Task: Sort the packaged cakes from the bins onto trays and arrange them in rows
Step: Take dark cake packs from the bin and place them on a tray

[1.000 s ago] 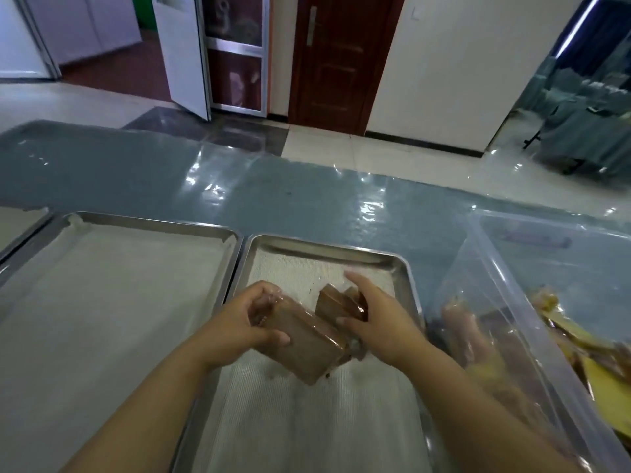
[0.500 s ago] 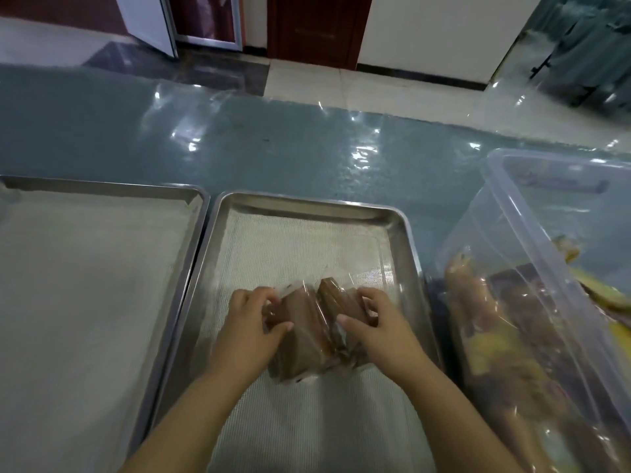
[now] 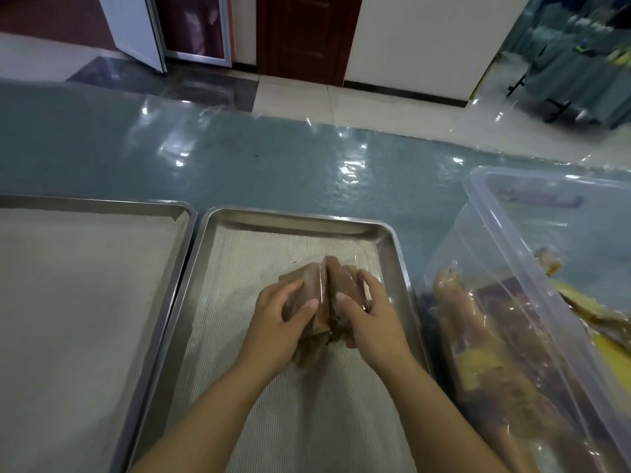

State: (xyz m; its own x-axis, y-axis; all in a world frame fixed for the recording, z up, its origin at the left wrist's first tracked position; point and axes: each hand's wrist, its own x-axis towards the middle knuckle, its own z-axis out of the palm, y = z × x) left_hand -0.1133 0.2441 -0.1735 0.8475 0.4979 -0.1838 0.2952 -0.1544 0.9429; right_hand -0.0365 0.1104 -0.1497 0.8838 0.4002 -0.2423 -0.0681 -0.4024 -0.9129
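Cakes (image 3: 316, 295) lower, between hands (image 3: 370, 319)

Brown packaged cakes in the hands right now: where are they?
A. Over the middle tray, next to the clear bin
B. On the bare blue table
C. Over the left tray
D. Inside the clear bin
A: the left hand and right hand hold the brown packaged cakes together over the lined middle tray; the left tray holds no cakes, and the clear bin sits to the right.
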